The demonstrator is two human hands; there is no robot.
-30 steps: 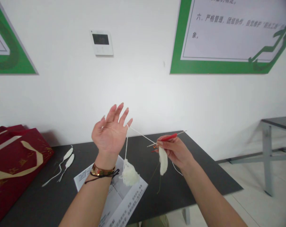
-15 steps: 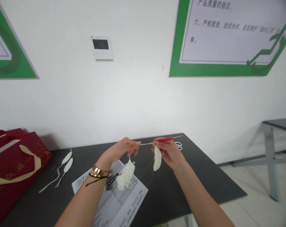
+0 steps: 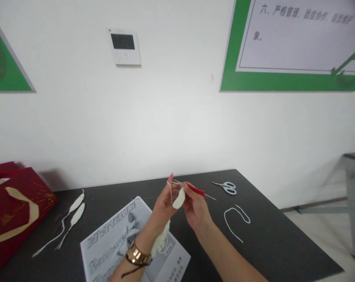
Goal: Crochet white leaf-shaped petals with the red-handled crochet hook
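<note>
Red gift bag (image 3: pixel 9 211) at far left edge of dark surface (image 3: pixel 268 243); two finished white petals (image 3: pixel 74 209) with trailing tails lying just right of it; printed instruction sheet (image 3: pixel 113 239) lower centre, partly under left forearm. Left hand (image 3: pixel 164 205), a second ago raised open-palmed with yarn looped over a finger and well apart from the other, now dropped and brought in close; grip pinched together on white yarn strand (image 3: pixel 169 188), index finger up, loose yarn bundle (image 3: pixel 162 239) hanging below wrist beside gold bangle (image 3: pixel 137 255). Small white crochet piece (image 3: pixel 179 199) held between both hands at mid-frame, clear of surface. Right hand (image 3: pixel 196 209) touching left, grip clamped on red-handled crochet hook (image 3: pixel 195 190), metal tip pointing left into piece. Judged from hands closing together: yarn tensioned, stitching resumed on piece. Loose yarn length (image 3: pixel 234 221) curled on surface right of hands; white-handled scissors (image 3: pixel 227 187) beyond, untouched, upper right of surface.
</note>
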